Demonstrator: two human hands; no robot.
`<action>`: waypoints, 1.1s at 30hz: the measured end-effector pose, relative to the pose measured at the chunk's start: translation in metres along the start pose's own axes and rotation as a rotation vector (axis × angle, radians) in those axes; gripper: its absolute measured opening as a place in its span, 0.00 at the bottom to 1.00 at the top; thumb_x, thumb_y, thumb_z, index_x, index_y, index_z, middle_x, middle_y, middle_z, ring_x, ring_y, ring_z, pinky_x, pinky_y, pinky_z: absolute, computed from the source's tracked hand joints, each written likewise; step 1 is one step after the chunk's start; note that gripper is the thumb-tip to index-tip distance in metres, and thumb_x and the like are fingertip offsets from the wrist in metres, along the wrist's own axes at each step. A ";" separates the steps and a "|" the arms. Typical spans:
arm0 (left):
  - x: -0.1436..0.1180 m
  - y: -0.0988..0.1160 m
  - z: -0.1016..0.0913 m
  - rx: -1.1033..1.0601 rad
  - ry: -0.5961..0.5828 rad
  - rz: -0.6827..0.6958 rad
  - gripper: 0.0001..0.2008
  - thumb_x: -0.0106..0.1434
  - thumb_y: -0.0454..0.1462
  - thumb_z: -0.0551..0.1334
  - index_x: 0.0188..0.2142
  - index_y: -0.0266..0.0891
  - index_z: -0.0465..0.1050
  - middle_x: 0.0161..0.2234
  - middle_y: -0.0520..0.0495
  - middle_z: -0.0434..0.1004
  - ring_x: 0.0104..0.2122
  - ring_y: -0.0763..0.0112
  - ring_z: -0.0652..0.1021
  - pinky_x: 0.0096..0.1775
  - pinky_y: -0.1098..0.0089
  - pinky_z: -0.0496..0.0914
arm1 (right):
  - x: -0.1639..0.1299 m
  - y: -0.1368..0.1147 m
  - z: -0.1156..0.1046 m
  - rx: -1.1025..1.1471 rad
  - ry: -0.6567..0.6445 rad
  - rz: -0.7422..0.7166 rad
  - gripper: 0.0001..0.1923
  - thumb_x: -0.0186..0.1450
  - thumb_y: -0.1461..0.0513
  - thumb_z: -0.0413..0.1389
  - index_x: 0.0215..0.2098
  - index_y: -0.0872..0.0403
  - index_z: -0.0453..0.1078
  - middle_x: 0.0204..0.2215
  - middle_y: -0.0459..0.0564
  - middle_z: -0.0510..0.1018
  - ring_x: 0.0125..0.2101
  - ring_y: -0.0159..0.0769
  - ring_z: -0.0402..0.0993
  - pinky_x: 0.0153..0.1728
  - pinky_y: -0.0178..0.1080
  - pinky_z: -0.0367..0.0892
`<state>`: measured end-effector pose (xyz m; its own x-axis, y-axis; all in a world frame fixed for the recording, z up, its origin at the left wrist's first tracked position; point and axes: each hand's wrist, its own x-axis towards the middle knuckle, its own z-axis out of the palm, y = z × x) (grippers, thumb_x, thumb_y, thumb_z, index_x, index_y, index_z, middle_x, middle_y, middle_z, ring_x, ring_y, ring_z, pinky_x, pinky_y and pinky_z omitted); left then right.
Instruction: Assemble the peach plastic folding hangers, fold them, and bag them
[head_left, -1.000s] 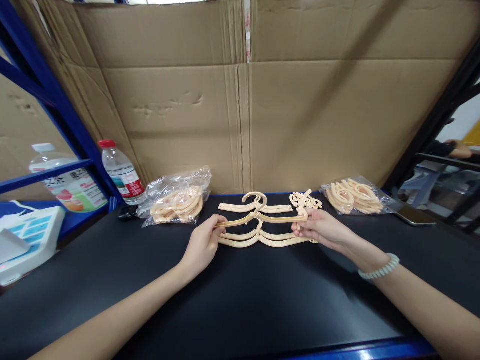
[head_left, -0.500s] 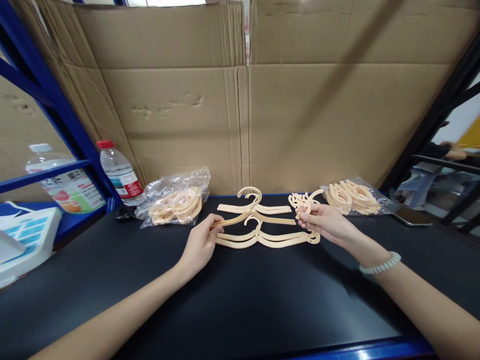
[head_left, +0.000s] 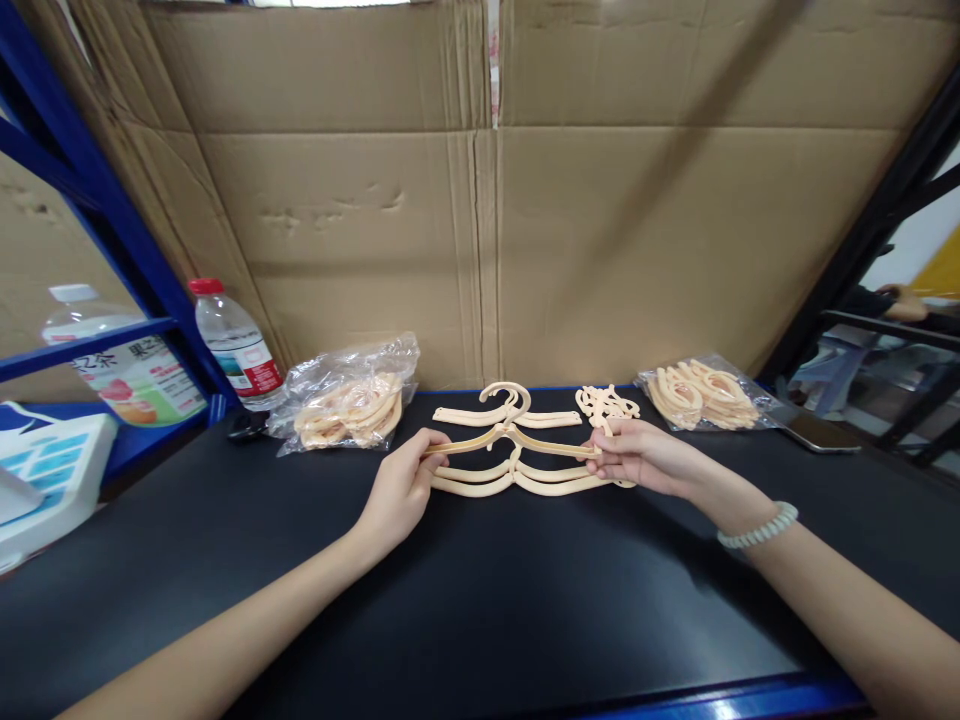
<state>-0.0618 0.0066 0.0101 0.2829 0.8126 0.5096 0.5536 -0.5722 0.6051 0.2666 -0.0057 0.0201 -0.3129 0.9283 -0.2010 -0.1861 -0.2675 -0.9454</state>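
A beige plastic hanger (head_left: 555, 446) is held above the black table, its hook pointing away from me. My left hand (head_left: 403, 482) pinches its left end. In my right hand (head_left: 652, 458) is a small curved beige piece (head_left: 606, 430), brought against the hanger's right end; the fingertips partly hide the contact. Below and in front lie more beige hangers (head_left: 555, 488), one close behind the other. Further back rest other hanger arms (head_left: 461, 417) with hooks. A small pile of curved beige pieces (head_left: 600, 402) lies just beyond my right hand.
Clear plastic bags of beige parts lie at the left (head_left: 352, 408) and right (head_left: 701, 395). A phone (head_left: 817, 432) is at far right. A red-capped bottle (head_left: 244, 350) stands by the blue frame (head_left: 161, 250). Cardboard (head_left: 360, 230) walls the back. A person's hand (head_left: 907, 302) shows beyond the right frame.
My right hand has moved slightly left and down, bringing the small curved piece from near the pile to the hanger's right end. My left hand keeps its grip.
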 end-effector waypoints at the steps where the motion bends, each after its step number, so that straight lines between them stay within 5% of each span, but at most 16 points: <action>1: 0.000 0.000 0.000 0.000 0.000 0.001 0.06 0.64 0.36 0.52 0.37 0.40 0.67 0.29 0.51 0.73 0.30 0.68 0.76 0.34 0.70 0.68 | 0.000 0.000 0.000 -0.007 -0.006 -0.004 0.13 0.53 0.60 0.67 0.27 0.57 0.68 0.24 0.47 0.76 0.28 0.32 0.76 0.35 0.35 0.71; 18: -0.001 0.003 -0.002 0.059 -0.048 0.024 0.08 0.67 0.37 0.50 0.39 0.40 0.66 0.29 0.51 0.74 0.30 0.68 0.76 0.34 0.70 0.69 | -0.002 0.001 0.018 -0.150 0.176 -0.159 0.17 0.47 0.58 0.68 0.22 0.54 0.63 0.17 0.44 0.71 0.18 0.28 0.66 0.19 0.33 0.60; 26: 0.002 0.016 -0.016 0.458 -0.114 0.242 0.11 0.69 0.39 0.48 0.44 0.39 0.66 0.34 0.47 0.77 0.31 0.64 0.76 0.36 0.66 0.66 | -0.002 -0.001 0.016 -0.006 0.173 -0.176 0.14 0.51 0.58 0.67 0.30 0.55 0.70 0.25 0.49 0.77 0.24 0.33 0.74 0.30 0.38 0.70; 33: 0.008 0.015 -0.026 0.664 -0.202 0.246 0.14 0.69 0.39 0.45 0.46 0.38 0.66 0.29 0.46 0.75 0.31 0.60 0.76 0.34 0.65 0.65 | -0.002 -0.004 0.016 0.048 0.160 -0.245 0.15 0.55 0.54 0.65 0.35 0.55 0.74 0.30 0.49 0.76 0.30 0.33 0.73 0.37 0.37 0.70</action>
<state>-0.0715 0.0019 0.0394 0.5630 0.7108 0.4216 0.7954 -0.6046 -0.0428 0.2527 -0.0103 0.0284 -0.1027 0.9947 -0.0094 -0.2831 -0.0383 -0.9583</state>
